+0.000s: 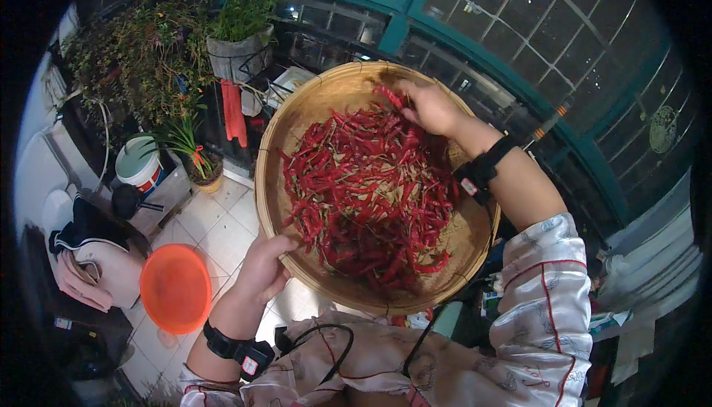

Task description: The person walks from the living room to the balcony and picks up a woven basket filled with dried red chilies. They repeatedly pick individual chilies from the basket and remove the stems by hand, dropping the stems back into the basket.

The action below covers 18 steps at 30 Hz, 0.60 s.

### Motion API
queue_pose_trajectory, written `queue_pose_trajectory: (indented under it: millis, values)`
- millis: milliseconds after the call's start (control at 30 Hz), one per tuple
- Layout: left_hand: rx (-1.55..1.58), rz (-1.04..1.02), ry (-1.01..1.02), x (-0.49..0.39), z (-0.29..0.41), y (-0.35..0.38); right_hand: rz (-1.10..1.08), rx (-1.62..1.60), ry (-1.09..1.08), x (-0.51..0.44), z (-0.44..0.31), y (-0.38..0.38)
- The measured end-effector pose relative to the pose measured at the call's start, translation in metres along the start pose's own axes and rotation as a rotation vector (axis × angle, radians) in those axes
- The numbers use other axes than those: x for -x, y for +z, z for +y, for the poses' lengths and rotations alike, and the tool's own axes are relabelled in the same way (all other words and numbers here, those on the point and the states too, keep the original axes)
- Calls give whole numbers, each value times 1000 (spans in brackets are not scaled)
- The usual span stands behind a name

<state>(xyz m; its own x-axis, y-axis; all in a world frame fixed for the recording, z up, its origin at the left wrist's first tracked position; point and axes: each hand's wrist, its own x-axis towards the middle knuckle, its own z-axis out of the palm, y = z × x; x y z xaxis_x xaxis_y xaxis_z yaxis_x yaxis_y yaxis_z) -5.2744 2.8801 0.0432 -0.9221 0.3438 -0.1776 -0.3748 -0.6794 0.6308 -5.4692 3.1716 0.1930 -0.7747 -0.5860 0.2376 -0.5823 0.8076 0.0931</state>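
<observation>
A round woven bamboo tray (467, 273) with a raised rim is held in front of my body. Many red chili peppers (367, 184) with dry stems lie heaped in it, and a few patches of the woven bottom show between them. My left hand (267, 265) grips the tray's rim at the lower left, the thumb over the edge. My right hand (425, 107) is inside the tray near its far side, fingers around some red chili peppers at the heap's upper edge. Its fingertips are partly blurred. Each wrist wears a black strap.
An orange plastic basin (176, 289) stands on the tiled floor (222, 240) at left. Behind it are a white bucket (139, 165) and a potted plant with a red ribbon (206, 168). A grey planter (239, 56) stands by the green-framed window (395, 34).
</observation>
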Motion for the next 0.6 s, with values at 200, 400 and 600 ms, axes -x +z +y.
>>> queue_pose_trajectory:
  millis: [200,400,600]
  values:
    - [0,16,39,0,1,6,157,401,-113,-6,-49,16]
    - [-15,18,10,5,5,11,-490,85,-538,18,-102,50]
    - [-1,34,23,6,2,14,-333,223,-291,-15,-25,46]
